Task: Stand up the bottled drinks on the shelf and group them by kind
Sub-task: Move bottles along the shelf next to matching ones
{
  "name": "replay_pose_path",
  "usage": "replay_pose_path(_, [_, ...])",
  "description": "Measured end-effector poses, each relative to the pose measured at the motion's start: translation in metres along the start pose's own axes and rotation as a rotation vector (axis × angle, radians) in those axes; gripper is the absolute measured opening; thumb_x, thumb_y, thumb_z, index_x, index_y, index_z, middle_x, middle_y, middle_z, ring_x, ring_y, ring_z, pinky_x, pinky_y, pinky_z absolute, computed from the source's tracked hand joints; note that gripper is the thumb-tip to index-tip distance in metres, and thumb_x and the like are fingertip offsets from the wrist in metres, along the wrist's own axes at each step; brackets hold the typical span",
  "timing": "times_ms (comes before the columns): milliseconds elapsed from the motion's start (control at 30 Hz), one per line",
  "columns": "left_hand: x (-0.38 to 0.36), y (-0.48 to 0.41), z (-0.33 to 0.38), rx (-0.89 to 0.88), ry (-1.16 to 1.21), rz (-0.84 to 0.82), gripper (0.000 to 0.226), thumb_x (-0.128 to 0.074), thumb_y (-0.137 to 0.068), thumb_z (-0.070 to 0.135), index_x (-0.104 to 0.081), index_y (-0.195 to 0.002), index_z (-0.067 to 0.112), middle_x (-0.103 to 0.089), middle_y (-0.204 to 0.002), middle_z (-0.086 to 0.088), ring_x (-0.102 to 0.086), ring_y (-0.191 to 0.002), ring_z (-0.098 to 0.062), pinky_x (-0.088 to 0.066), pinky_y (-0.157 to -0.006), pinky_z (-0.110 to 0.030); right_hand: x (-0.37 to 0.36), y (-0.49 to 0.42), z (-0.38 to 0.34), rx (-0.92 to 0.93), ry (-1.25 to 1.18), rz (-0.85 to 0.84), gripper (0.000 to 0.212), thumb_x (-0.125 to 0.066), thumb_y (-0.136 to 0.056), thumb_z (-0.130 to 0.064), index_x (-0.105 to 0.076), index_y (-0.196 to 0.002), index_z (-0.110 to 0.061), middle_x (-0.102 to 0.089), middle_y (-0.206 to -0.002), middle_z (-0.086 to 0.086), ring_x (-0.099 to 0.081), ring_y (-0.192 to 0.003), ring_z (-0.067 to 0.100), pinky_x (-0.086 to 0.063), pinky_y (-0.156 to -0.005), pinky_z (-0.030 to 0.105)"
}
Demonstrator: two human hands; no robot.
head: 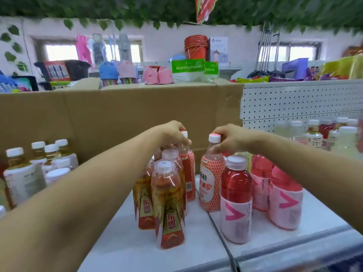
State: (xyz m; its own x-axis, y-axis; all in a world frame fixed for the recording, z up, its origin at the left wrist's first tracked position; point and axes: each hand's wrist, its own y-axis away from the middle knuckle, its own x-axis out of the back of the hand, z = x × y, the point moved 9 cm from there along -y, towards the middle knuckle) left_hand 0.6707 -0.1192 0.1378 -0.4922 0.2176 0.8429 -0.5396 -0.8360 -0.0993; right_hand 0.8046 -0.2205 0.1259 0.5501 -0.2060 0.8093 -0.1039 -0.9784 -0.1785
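Note:
On the white shelf [121,250] stand several bottles. My left hand [172,133] grips the neck of a red-patterned bottle [189,169] behind a cluster of gold-and-red labelled energy drinks [169,211]. My right hand [229,139] pinches the neck of a second red-patterned bottle with a white cap [211,183], which stands upright just right of the first. To the right stand pink drinks with pink arrow labels [236,201], one of them further right [285,201].
A brown cardboard wall [117,118] backs the shelf. Yellow tea bottles with white caps [37,165] stand at the left. More pale and red bottles [324,134] stand at the right before a white pegboard [294,103]. Shop goods fill the upper shelf behind.

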Motion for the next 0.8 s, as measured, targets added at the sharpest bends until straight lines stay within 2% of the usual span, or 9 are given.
replay_pose_path(67, [-0.001,-0.004,-0.006,0.002,-0.053,0.009,0.04,-0.075,-0.088,0.027,-0.06,-0.122,0.01,-0.069,-0.099,-0.005,-0.064,-0.081,-0.017,-0.048,-0.062,-0.028,-0.003,0.0,0.008,-0.01,-0.147,0.035,0.022,-0.08,-0.082,-0.016,-0.066,-0.096,-0.006,-0.066,-0.085,0.01,-0.058,-0.072,0.016,-0.049,-0.065,0.03])
replay_pose_path(133, [-0.001,-0.007,-0.011,0.005,-0.079,0.026,0.027,-0.074,-0.088,0.029,-0.066,-0.106,0.01,-0.071,-0.097,-0.006,-0.066,-0.079,-0.018,-0.048,-0.062,-0.028,-0.005,-0.001,0.013,-0.012,-0.285,0.056,0.013,-0.077,-0.085,-0.016,-0.066,-0.088,-0.01,-0.062,-0.074,0.003,-0.054,-0.064,0.013,-0.045,-0.057,0.022])
replay_pose_path(233, [0.001,-0.008,-0.008,-0.041,-0.069,0.054,0.017,-0.074,-0.089,0.029,-0.065,-0.087,0.015,-0.072,-0.092,-0.007,-0.068,-0.077,-0.018,-0.053,-0.063,-0.029,-0.007,-0.003,0.013,0.015,-0.365,0.066,0.01,-0.075,-0.086,-0.012,-0.065,-0.086,-0.009,-0.061,-0.069,0.002,-0.051,-0.06,0.014,-0.044,-0.056,0.024])
replay_pose_path(367, [0.016,0.001,0.014,-0.123,0.04,0.088,0.016,-0.072,-0.091,0.024,-0.065,-0.097,0.011,-0.071,-0.089,-0.008,-0.068,-0.073,-0.02,-0.06,-0.064,-0.033,0.01,-0.004,0.005,0.04,-0.421,0.125,0.014,-0.073,-0.088,-0.015,-0.067,-0.098,-0.006,-0.067,-0.089,0.015,-0.06,-0.077,0.025,-0.052,-0.071,0.04])
replay_pose_path(500, [0.05,0.015,0.037,-0.217,0.201,0.224,0.014,-0.069,-0.093,0.02,-0.06,-0.095,0.01,-0.061,-0.077,-0.005,-0.058,-0.053,-0.01,-0.048,-0.047,-0.025,0.047,-0.005,-0.015,0.113,-0.454,0.209,0.011,-0.072,-0.089,-0.016,-0.067,-0.096,-0.01,-0.068,-0.095,0.017,-0.063,-0.077,0.024,-0.055,-0.067,0.037])
replay_pose_path(567, [0.068,0.025,0.051,-0.277,0.176,0.309,0.012,-0.067,-0.094,0.022,-0.058,-0.094,0.014,-0.063,-0.082,-0.004,-0.063,-0.061,-0.01,-0.054,-0.05,-0.026,0.065,-0.002,-0.025,0.138,-0.448,0.26,0.019,-0.073,-0.089,-0.017,-0.068,-0.104,-0.008,-0.07,-0.101,0.018,-0.068,-0.084,0.025,-0.058,-0.075,0.043])
replay_pose_path(667, [0.09,0.042,0.071,-0.338,0.161,0.431,0.014,-0.062,-0.097,0.026,-0.06,-0.1,0.012,-0.066,-0.09,-0.002,-0.064,-0.08,-0.013,-0.057,-0.071,-0.029,0.09,0.003,-0.039,0.185,-0.459,0.313,0.025,-0.072,-0.089,-0.021,-0.066,-0.111,-0.009,-0.07,-0.104,0.011,-0.07,-0.098,0.028,-0.06,-0.083,0.047])
replay_pose_path(767, [0.111,0.066,0.088,-0.371,0.278,0.558,0.018,-0.058,-0.099,0.026,-0.058,-0.106,0.009,-0.063,-0.09,0.002,-0.061,-0.078,-0.006,-0.05,-0.064,-0.014,0.116,0.016,-0.056,0.254,-0.433,0.398,0.021,-0.07,-0.09,-0.023,-0.068,-0.107,-0.01,-0.071,-0.099,0.008,-0.071,-0.094,0.026,-0.06,-0.082,0.047])
replay_pose_path(800, [0.118,0.074,0.092,-0.382,0.308,0.602,0.019,-0.057,-0.1,0.027,-0.058,-0.108,0.009,-0.063,-0.091,0.002,-0.062,-0.079,-0.007,-0.05,-0.065,-0.015,0.124,0.021,-0.061,0.274,-0.428,0.435,0.02,-0.07,-0.09,-0.024,-0.068,-0.104,-0.009,-0.072,-0.101,0.009,-0.071,-0.093,0.025,-0.06,-0.083,0.048])
